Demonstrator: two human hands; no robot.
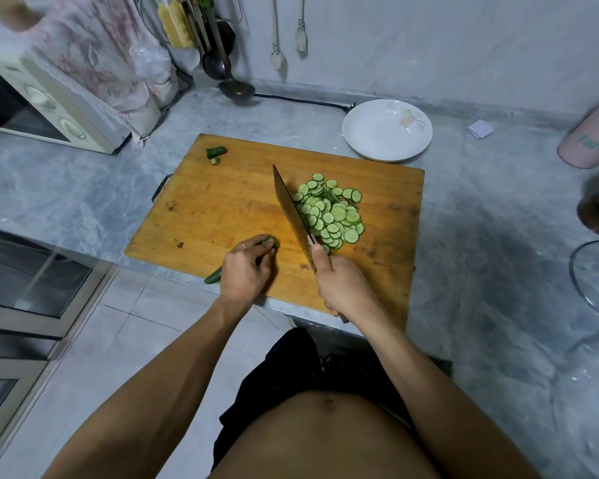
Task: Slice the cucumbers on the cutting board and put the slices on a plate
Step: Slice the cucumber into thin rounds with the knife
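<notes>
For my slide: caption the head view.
Right hand holds knife beside cucumber slices; left hand grips cucumber.

Both forearms are bare, with no sleeves, and run up from the lower corners of the frame toward its middle. The left hand [246, 267] wears a thin ring [244, 246] on one finger; the right hand [343, 288] shows no ring or band. No watch or bracelet sits on either wrist. The torso at the bottom centre of the frame is uncovered, without a shirt. Below the waist the person wears dark, black shorts [291, 375], seen at lower centre, loose and creased.
</notes>
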